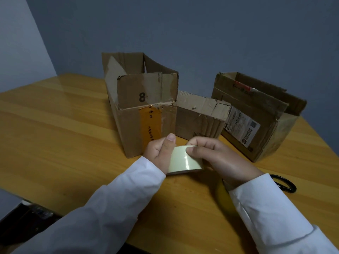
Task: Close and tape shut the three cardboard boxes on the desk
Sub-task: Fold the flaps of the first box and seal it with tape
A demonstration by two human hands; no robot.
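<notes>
Desk (55, 125): wood top, carries all three boxes, well within reach.

Tall box (141, 110): left of centre, marked "8", flaps standing up, open. Old orange tape strip on its near face.

Right box (253, 121): shipping label on the near face, flaps up, open. Stands apart from the other two.

Low box (200, 118): between the two, touching the tall box's right side; a torn flap lies partly over the top. Not sealed.

Tape roll (185, 159): pale, glossy, held just above the desk in front of the tall box.

Left hand (161, 149): fingers curled round the roll, thumb up along its left edge.

Right hand (216, 154): fingertips pinched at the top of the roll, apparently working at the free end; the end itself is not discernible.

Scissors (284, 182): black handles show beside the right sleeve, on the desk.

Judgement: step in hand is freeing the tape end; no box closed yet, task barely begun.

To do it well: steady the roll with the left hand, lift the full width of the end with a nail to avoid splitting, pull straight. Fold flaps flat before applying tape. Keep the scissors within reach.
</notes>
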